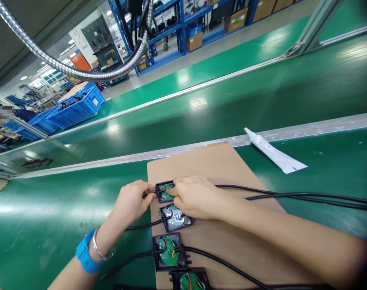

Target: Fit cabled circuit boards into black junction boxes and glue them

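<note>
My left hand point(135, 201) has its thumb and fingers pinched at the left edge of the farthest black plastic housing point(157, 195), where a cable may be hidden. A green circuit board point(164, 193) with red wires lies in that housing. My right hand point(193, 196) reaches over the housing's right side, fingers curled, a fingertip on the board; its grip is partly hidden. Just nearer lies a second housing point(175, 218) with a glossy whitish layer over its board. A third housing point(170, 251) and a fourth housing point(191, 279), cut off by the frame, show green boards.
The housings lie on a brown cardboard sheet point(201, 161) on a green bench. Black cables point(292, 195) run off right. A white flattened tube point(275, 152) lies behind. Beyond are a conveyor belt point(159, 125), blue bins point(77, 108) and an overhead metal hose point(71, 71).
</note>
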Available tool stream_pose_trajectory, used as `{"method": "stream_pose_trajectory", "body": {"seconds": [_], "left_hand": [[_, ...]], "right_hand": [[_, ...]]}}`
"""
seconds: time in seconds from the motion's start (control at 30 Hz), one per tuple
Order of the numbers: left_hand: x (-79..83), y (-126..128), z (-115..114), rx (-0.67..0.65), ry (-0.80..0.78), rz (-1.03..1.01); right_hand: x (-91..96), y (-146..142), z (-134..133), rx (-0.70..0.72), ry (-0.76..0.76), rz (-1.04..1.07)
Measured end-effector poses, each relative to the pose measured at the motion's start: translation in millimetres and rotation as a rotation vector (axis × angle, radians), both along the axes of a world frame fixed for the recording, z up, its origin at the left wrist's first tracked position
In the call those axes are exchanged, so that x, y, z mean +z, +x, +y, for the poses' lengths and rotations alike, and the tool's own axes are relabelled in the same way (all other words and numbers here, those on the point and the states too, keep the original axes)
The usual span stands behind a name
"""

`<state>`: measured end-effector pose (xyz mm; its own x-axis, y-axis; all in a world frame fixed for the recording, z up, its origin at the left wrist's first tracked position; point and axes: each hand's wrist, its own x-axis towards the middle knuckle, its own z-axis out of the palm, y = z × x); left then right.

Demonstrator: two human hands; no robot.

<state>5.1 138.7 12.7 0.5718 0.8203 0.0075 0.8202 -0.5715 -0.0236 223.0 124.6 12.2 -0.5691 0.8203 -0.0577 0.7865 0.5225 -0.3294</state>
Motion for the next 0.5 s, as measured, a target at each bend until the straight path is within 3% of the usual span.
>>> {"method": "stream_pose_trajectory", "body": {"seconds": [0.23,0.37,0.5], "left_hand": [[-32.9,-4,-17,-0.142,0.183,-0.055],[-27.8,2,-12,-0.197,0.186,-0.02],[-16.4,6,-14,-0.171,0.194,-0.041]], "right_hand": [[-0.4,-2,1,0.003,-0.023,-0.02],[-5.1,-2,-1,-0.012,0.002,-0.035],[-6.0,-2,-3,-0.008,0.016,-0.041]]}}
